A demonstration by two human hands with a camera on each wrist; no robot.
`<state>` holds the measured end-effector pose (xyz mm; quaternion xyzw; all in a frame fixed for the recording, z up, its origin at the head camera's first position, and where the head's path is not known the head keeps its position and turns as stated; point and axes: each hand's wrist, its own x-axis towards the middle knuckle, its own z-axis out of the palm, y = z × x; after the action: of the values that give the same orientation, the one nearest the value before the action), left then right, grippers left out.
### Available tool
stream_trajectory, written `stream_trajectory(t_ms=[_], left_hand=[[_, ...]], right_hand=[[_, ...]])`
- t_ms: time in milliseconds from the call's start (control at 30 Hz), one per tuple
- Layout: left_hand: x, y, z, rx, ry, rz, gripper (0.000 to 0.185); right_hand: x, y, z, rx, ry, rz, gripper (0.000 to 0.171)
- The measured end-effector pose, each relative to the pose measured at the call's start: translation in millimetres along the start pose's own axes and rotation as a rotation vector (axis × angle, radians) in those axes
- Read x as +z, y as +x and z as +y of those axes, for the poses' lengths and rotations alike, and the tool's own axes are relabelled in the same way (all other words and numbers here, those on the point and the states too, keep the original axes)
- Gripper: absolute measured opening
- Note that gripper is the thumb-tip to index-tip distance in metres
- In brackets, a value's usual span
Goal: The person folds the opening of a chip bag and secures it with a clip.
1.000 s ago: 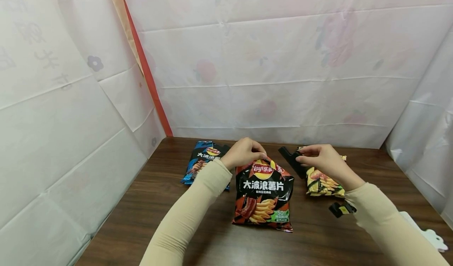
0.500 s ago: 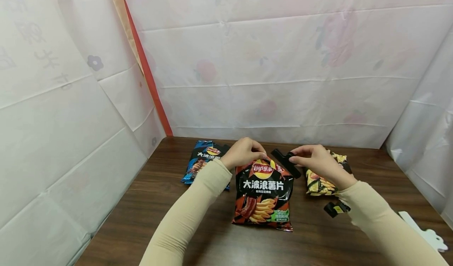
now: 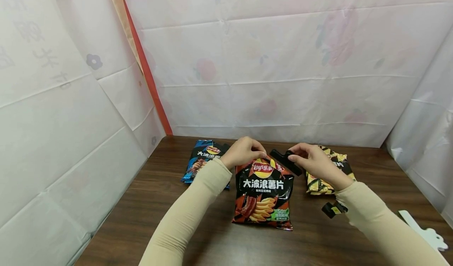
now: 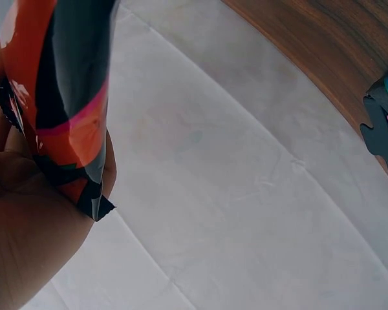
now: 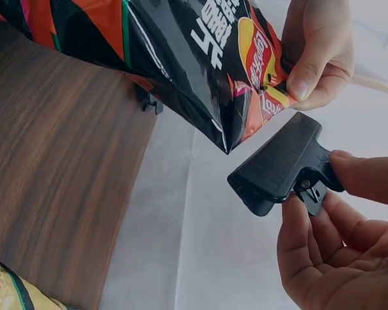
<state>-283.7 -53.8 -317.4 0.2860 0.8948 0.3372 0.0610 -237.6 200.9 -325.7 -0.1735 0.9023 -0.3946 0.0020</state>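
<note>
A red and black chip bag [image 3: 263, 195] stands upright on the table in the head view, its top corner folded over. My left hand [image 3: 245, 153] pinches that folded top between thumb and fingers. In my right hand [image 3: 318, 164] is a black bag clip [image 3: 286, 162], its handles squeezed between thumb and fingers. The right wrist view shows the clip [image 5: 278, 165] just beside the bag's folded edge [image 5: 262, 116], with a small gap between. Seen from the left wrist, the bag [image 4: 71, 110] hides most of the left fingers.
A blue chip bag [image 3: 199, 163] lies at the back left, partly behind the left hand. Behind the right hand is a yellow chip bag [image 3: 318, 185]. A small black clip [image 3: 334, 209] and a white clip-like piece [image 3: 426, 234] lie to the right on the wooden table [image 3: 148, 218].
My right hand has carried the black bag clip leftward, from before the yellow bag to the red bag's top right edge. The left hand and the red bag have stayed in place.
</note>
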Motion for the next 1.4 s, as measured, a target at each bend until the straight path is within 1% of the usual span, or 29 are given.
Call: stream_trajectory(t_ms=[133,400,700,967,1233,1400], left_hand=[[-0.2,-0.3,-0.1,-0.001,0.0,0.002,0.015],[0.3,-0.7,-0.3,-0.003,0.002,0.006,0.015],[1.2,-0.5,-1.7,-0.006,-0.003,0.006,0.016],[0.7,-0.9,-3.4,-0.013,0.002,0.015,0.017],[0.7,-1.1,-5.0,-0.012,-0.031,0.008,0.018],[0.9,-0.2,-6.1,-0.014,-0.039,0.007,0.019]], right_hand=[[1.5,-1.0,-1.9,-0.015,-0.006,0.019,0.03],[2.9,-1.3,-3.3,-0.024,0.025,0.036,0.026],[7.2,2.4,-2.8,-0.005,0.077,0.051,0.021],[9.0,2.5,-2.5,0.008,0.106,0.045,0.021],[8.2,2.6,-1.4,0.011,0.133,0.037,0.025],[8.4,3.4,0.8,0.021,0.145,0.03,0.024]])
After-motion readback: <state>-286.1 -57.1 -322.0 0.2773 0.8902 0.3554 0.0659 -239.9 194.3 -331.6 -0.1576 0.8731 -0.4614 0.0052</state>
